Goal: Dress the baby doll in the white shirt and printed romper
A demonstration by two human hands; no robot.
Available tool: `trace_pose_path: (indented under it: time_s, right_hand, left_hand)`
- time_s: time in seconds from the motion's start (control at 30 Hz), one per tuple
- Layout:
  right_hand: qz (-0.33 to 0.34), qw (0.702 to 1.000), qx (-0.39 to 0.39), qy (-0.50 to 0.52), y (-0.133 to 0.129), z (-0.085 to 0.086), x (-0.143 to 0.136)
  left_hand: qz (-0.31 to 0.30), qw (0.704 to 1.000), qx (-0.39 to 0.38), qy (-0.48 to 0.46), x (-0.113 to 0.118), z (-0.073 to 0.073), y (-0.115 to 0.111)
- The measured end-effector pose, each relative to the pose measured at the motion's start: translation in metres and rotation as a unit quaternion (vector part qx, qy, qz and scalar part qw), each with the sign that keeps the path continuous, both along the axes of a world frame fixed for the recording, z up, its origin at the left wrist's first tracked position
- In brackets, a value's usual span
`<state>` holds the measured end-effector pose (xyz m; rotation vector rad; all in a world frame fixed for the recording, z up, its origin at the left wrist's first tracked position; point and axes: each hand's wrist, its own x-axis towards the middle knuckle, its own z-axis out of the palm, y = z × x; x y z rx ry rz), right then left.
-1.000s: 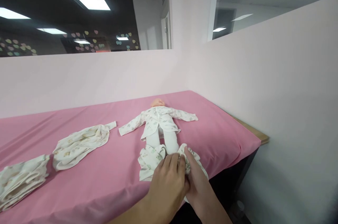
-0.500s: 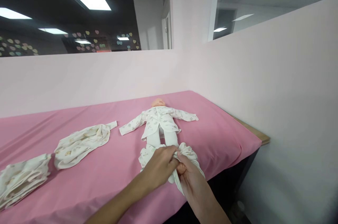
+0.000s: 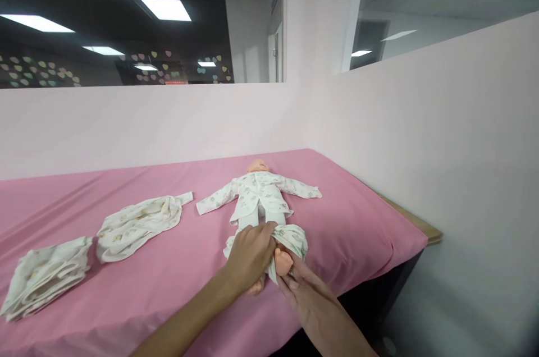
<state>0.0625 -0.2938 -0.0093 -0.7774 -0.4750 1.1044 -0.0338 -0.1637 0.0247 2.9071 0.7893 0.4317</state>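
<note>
Currently left hand (image 3: 251, 253) grips bunched printed trousers (image 3: 290, 238) at the doll (image 3: 259, 200) legs while right hand (image 3: 309, 295) pinches the foot (image 3: 283, 262) just beneath; best keep fabric gathered, ease evenly over both feet.

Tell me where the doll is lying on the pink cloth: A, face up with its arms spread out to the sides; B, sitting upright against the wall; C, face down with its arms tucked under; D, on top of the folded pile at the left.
A: the doll lies on its back on the pink cloth with both sleeves spread out, while the left hand and right hand work the printed trousers at its feet.
</note>
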Motion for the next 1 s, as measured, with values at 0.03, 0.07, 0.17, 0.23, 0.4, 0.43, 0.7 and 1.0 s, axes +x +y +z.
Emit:
trace_pose_path:
  time_s: [0.03,0.07,0.17,0.23,0.4,0.43,0.7,1.0]
  right_hand:
    - [0.01,0.999,-0.008,-0.046,-0.006,0.0,0.005]
    - [0.019,0.994,-0.019,-0.106,-0.01,-0.002,0.012]
    - [0.015,0.955,-0.065,-0.289,-0.018,-0.011,0.036]
    - [-0.008,0.931,-0.079,-0.356,-0.017,-0.017,0.049]
    - [-0.135,0.863,-0.058,-0.483,0.0,-0.005,0.06]
    - [-0.159,0.852,-0.044,-0.496,0.006,0.002,0.06]
    - [0.065,0.759,0.017,-0.647,0.063,0.056,0.066]
    - [0.308,0.679,-0.017,-0.666,0.083,0.08,0.069]
  left_hand:
    - [-0.022,0.999,-0.01,-0.022,-0.003,-0.001,0.003]
    - [-0.053,0.998,-0.011,-0.041,-0.007,-0.003,0.006]
    - [-0.108,0.991,0.03,-0.069,-0.019,-0.012,0.012]
    - [-0.091,0.992,0.053,-0.069,-0.024,-0.018,0.015]
    - [-0.084,0.992,-0.048,-0.077,-0.026,-0.009,0.021]
    - [-0.093,0.99,-0.081,-0.069,-0.027,-0.003,0.022]
    - [-0.06,0.962,-0.265,0.037,-0.066,0.034,0.055]
    - [-0.085,0.87,-0.465,-0.14,-0.057,0.027,0.087]
